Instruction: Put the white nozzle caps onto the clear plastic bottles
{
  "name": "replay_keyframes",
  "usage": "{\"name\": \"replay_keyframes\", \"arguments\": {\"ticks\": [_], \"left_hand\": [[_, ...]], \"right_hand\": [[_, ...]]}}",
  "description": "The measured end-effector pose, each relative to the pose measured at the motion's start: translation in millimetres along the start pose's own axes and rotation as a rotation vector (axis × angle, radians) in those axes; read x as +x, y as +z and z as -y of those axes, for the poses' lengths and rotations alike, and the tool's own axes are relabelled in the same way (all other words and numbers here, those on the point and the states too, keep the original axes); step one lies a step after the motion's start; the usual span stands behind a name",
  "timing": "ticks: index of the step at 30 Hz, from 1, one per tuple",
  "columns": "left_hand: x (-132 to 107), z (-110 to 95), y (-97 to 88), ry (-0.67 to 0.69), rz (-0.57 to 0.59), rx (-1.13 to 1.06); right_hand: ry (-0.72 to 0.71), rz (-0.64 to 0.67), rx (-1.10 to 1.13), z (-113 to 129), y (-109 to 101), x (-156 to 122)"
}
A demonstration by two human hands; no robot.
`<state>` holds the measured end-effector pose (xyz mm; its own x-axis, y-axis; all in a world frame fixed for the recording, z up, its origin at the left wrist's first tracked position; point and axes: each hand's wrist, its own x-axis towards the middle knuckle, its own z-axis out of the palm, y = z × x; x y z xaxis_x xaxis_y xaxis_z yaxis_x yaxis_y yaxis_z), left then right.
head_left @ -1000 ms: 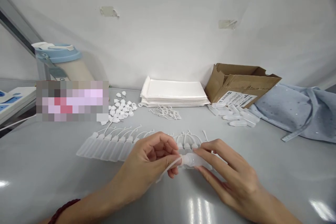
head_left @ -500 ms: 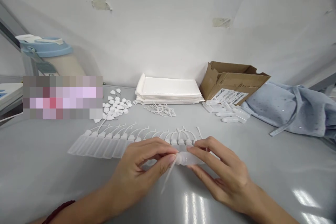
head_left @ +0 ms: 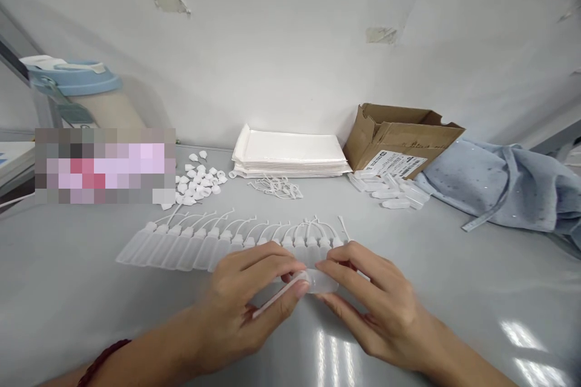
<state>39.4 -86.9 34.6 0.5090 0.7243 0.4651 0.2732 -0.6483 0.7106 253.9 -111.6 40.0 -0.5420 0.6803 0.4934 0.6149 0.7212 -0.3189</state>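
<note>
Low over the grey table (head_left: 454,290), both my hands hold one small clear plastic bottle (head_left: 323,282). My left hand (head_left: 247,305) pinches its neck end, where a thin white strap (head_left: 272,303) sticks out towards me. My right hand (head_left: 372,302) grips the bottle's body between thumb and fingers. Just beyond my fingers lies a row of several like bottles (head_left: 190,248) with white straps, side by side.
At the back lie a heap of small white caps (head_left: 200,182), a pile of white straps (head_left: 276,187), a stack of white trays (head_left: 290,154), an open cardboard box (head_left: 399,136) with loose bottles (head_left: 390,190), and a blue cloth (head_left: 503,184). A blue-lidded container (head_left: 75,87) stands at the left.
The strap in my left hand has swung from pointing down to lying lower left. Both hands have stayed on the bottle and shifted slightly left in view.
</note>
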Motion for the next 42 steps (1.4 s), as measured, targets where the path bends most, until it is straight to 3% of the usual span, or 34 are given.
{"name": "replay_keyframes", "arguments": {"ticks": [9,15,19,21,24,26,28,33,42], "left_hand": [[-0.8,2.6,8.2,-0.102,0.056,-0.082],[3.4,1.4,13.6,-0.012,0.094,0.019],[6.0,2.0,11.4,0.010,0.027,0.115],[4.8,3.2,9.2,0.057,-0.050,0.185],[1.9,2.3,6.8,0.315,-0.141,0.380],[2.6,-2.4,6.6,0.507,-0.138,0.526],[8.3,-10.1,7.5,0.603,-0.113,0.615],[39.7,-26.0,15.3,0.573,-0.052,0.634],[63.8,-17.4,40.1,0.580,0.013,0.633]], "right_hand": [[-0.055,-0.096,-0.051,5.9,6.9,2.1],[0.078,-0.098,0.001,7.6,8.7,1.3],[0.167,-0.161,0.081,6.8,10.0,-0.2],[0.245,-0.192,0.134,6.8,10.2,0.5],[0.391,-0.242,0.230,6.2,8.5,3.5],[0.499,-0.261,0.299,4.8,5.7,6.0],[0.602,-0.256,0.372,2.8,2.1,8.3],[0.762,-0.257,0.505,-2.2,-6.2,11.2],[0.821,-0.319,0.653,-9.8,-10.6,8.3]]}}
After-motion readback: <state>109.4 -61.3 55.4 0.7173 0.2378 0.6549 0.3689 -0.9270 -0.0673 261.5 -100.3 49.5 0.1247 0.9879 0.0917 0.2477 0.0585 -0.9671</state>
